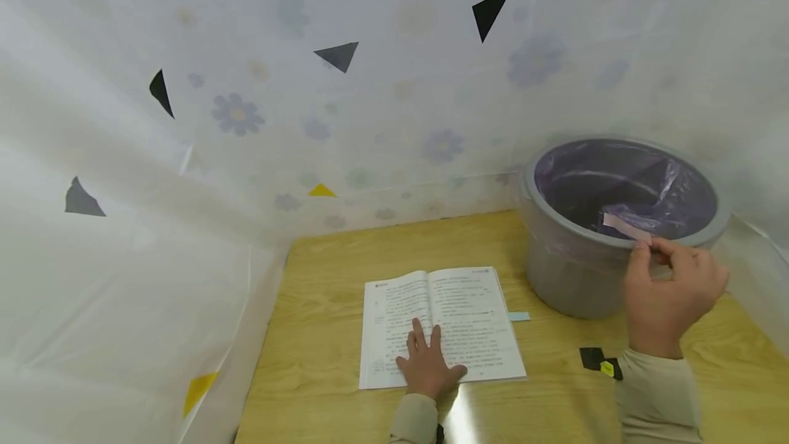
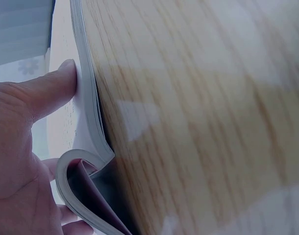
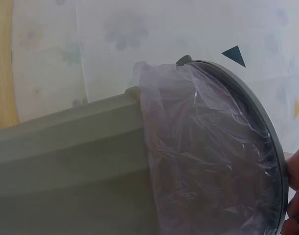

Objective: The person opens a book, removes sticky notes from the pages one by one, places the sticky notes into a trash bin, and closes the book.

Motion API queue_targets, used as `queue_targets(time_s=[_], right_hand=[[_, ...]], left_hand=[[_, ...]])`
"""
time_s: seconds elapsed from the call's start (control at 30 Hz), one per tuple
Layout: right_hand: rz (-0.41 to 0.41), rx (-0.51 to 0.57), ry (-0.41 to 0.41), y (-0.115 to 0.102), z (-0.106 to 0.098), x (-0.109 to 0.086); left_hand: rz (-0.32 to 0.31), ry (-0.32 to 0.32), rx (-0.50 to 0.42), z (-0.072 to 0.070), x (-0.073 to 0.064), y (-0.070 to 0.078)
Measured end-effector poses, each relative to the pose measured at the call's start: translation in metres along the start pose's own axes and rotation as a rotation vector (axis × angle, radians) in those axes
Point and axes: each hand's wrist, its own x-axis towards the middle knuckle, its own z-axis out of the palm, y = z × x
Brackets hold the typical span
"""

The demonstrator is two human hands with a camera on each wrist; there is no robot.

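Note:
An open book [image 1: 456, 307] lies on the wooden table, both pages covered in print. My left hand [image 1: 427, 365] rests on it with fingers spread near the spine; in the left wrist view the thumb [image 2: 54, 88] lies on the page by the book's lower edge. A pale blue paper tab [image 1: 519, 316] sticks out from the right page. Over the near rim of a grey trash bin [image 1: 573, 279], my right hand [image 1: 672, 290] pinches a pink paper strip [image 1: 625, 227] between thumb and fingers. The strip's far end points into the bin.
A thin purple plastic bag [image 3: 198, 142] lines the bin and folds over its rim. Near my right sleeve lies a black piece with a yellow tag [image 1: 600, 362]. Floral white sheeting [image 1: 394, 88] with dark and yellow triangles encloses the wooden table [image 1: 320, 334].

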Motion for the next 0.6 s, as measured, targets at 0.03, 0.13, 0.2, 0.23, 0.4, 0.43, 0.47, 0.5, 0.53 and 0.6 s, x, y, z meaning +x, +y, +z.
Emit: queue_targets(time_s=[0.03, 0.13, 0.2, 0.23, 0.4, 0.43, 0.47, 0.5, 0.53, 0.6], right_hand=[[-0.001, -0.002, -0.001, 0.0005, 0.0004, 0.0001], [-0.003, -0.012, -0.012, 0.0014, -0.0001, -0.0002], [-0.004, -0.017, -0.019, 0.001, -0.0008, -0.0004], [-0.003, -0.016, -0.024, 0.0004, -0.0012, -0.0003], [-0.008, -0.001, -0.04, -0.0032, -0.0021, 0.0007], [-0.01, 0.002, -0.042, -0.0034, -0.0021, 0.0009], [-0.011, 0.004, -0.045, -0.0035, -0.0024, 0.001], [-0.012, 0.005, -0.048, -0.0036, -0.0028, 0.001], [-0.013, 0.005, -0.05, -0.0035, -0.0031, 0.0007], [-0.012, 0.013, -0.044, -0.0047, -0.0037, -0.0003]], left_hand=[[0.002, 0.003, -0.002, -0.0005, 0.0001, -0.0001], [0.001, 0.002, -0.001, 0.0005, -0.0006, -0.0009], [0.003, 0.004, 0.002, 0.0014, -0.0012, -0.001], [0.003, 0.005, 0.003, 0.002, -0.0014, -0.001], [-0.002, -0.006, -0.011, 0.0023, -0.0018, 0.0004], [-0.002, -0.005, -0.015, 0.0029, -0.0014, 0.0], [-0.002, -0.003, -0.014, 0.0028, -0.0011, -0.0002], [0.0, 0.0, -0.013, 0.0028, -0.0008, -0.0007], [0.002, 0.006, -0.011, 0.0036, -0.0002, -0.0015], [0.006, 0.019, -0.007, 0.0035, 0.0, -0.002]])
